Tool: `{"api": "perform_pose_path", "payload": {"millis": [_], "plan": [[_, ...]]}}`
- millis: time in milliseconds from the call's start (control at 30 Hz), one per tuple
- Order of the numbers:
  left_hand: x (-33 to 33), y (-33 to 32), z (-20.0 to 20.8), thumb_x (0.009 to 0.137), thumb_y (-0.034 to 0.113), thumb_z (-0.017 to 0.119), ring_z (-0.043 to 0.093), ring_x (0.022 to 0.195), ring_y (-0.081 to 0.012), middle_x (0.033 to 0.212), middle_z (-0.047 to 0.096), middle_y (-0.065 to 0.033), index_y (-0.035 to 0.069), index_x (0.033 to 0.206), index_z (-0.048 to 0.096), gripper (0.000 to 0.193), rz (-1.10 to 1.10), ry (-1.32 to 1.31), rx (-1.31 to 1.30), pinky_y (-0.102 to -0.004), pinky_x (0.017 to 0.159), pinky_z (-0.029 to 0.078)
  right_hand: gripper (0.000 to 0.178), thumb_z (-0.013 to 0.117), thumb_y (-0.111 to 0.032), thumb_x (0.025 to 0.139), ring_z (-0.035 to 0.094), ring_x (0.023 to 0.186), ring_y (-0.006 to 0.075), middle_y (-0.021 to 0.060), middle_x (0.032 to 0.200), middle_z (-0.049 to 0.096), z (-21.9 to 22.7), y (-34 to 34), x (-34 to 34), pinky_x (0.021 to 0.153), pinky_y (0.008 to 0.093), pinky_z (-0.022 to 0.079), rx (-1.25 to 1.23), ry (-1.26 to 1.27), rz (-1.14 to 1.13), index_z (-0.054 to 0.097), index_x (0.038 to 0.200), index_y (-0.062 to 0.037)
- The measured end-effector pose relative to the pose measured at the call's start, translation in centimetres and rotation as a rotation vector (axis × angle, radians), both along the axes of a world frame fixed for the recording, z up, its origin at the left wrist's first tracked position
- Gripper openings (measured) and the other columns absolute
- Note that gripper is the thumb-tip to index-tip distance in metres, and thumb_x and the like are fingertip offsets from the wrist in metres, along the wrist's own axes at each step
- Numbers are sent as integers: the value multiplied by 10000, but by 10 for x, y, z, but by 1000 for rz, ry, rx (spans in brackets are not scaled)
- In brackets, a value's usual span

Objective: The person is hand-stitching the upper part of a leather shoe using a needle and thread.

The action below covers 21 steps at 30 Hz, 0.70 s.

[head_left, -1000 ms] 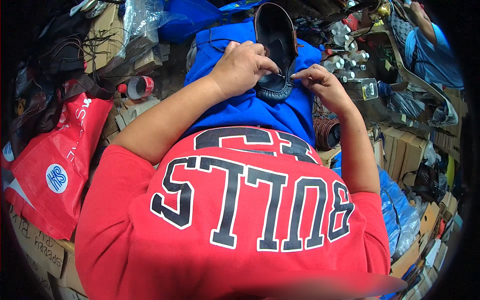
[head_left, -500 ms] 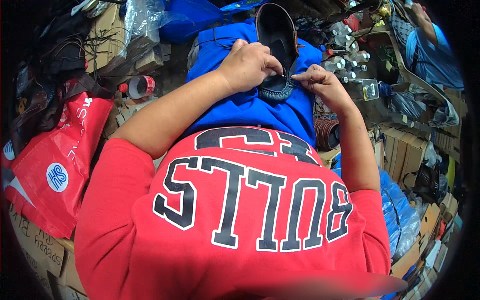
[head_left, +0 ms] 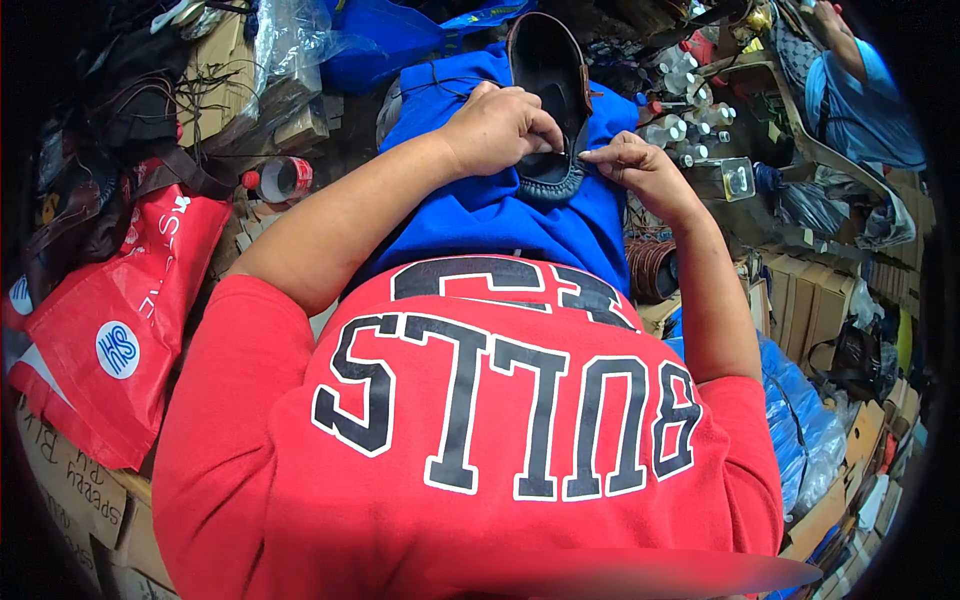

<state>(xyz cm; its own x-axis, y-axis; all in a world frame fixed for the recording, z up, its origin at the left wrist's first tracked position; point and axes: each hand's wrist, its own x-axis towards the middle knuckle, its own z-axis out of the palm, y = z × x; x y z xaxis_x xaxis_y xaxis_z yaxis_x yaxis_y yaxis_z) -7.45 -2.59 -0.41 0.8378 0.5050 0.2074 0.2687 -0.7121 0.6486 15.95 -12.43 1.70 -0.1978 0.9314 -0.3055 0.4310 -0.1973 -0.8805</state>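
Observation:
A dark leather slip-on shoe (head_left: 548, 75) with a brown rim lies on the blue cloth (head_left: 440, 215) over my lap, its gathered toe towards me. My left hand (head_left: 503, 128) reaches over the shoe's left side, thumb and fingers bent together inside the opening near the toe seam. What its fingertips hold is too small to make out. At the shoe's right edge, my right hand (head_left: 640, 170) has thumb and forefinger pinched close to the same seam. Whatever lies between those fingertips is not clear either.
Several clear bottles (head_left: 690, 125) stand to the right of my lap. A cola bottle (head_left: 280, 180) and a red bag (head_left: 120, 330) are on the left. Cardboard (head_left: 815, 310) and blue plastic (head_left: 800, 420) crowd the right. Another person's arm (head_left: 845, 45) shows at the upper right.
Both hands stay at the seam with only slight shifts. My left fingertips sit a little differently inside the shoe, and the view has moved slightly.

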Motion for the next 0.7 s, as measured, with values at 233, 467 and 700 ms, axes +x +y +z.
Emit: {"api": "perform_pose_path", "payload": {"millis": [233, 467, 700], "plan": [[14, 16, 0, 765, 174, 701, 581, 812, -185, 780, 568, 14, 203, 847, 723, 90, -109, 80, -51, -356, 730, 416, 352, 576, 85, 763, 511, 811, 98, -11, 824, 513, -3, 10, 4, 784, 206, 424, -23, -17, 34, 722, 1027, -96], [9, 14, 4, 777, 166, 699, 569, 865, -179, 799, 568, 5, 225, 902, 723, 140, -136, 79, 46, -365, 794, 350, 311, 590, 62, 804, 514, 800, 79, -20, 828, 514, 2, 6, -1, 760, 200, 432, -25, 13, -1, 719, 1036, -101], [-8, 7, 5, 781, 154, 685, 545, 898, -184, 796, 558, 28, 247, 935, 727, 185, -73, 62, 108, -370, 800, 336, 258, 651, -25, 831, 492, 781, 68, -30, 819, 502, 7, -10, -15, 716, 198, 417, 78, -96, -112, 714, 1058, -129]]}}
